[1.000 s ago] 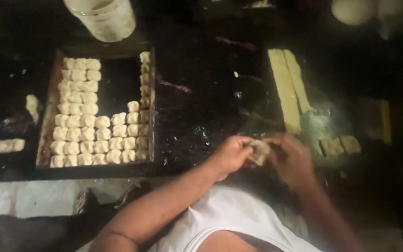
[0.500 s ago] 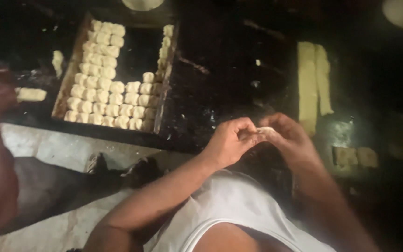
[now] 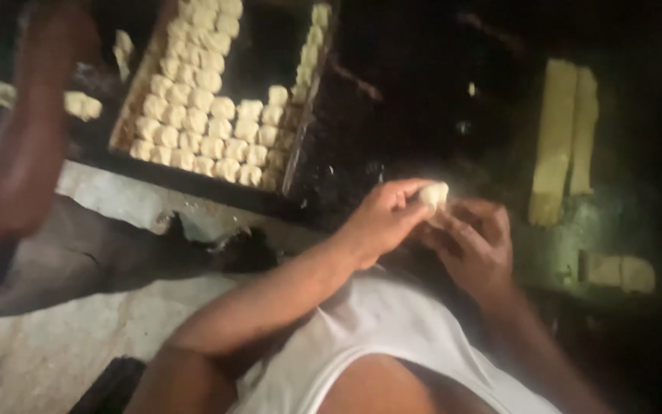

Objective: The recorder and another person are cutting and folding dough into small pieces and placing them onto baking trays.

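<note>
Our left hand [image 3: 381, 222] and right hand [image 3: 476, 245] both kept a closed grip on one small dough piece [image 3: 433, 193], pinched between the fingertips just above the dark desk [image 3: 423, 100]. The right palm was shadowed and its fingers hard to separate. Both forearms angled up from below the frame. Beside them, a tray [image 3: 294, 165] held rows of dough pieces.

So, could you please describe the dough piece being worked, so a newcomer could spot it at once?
Start at the dark tray filled with rows of pale dough pieces, then look right and lower to the person's two hands. The dough piece is pinched between the left hand and right hand, the only one lifted off the surface.
</note>
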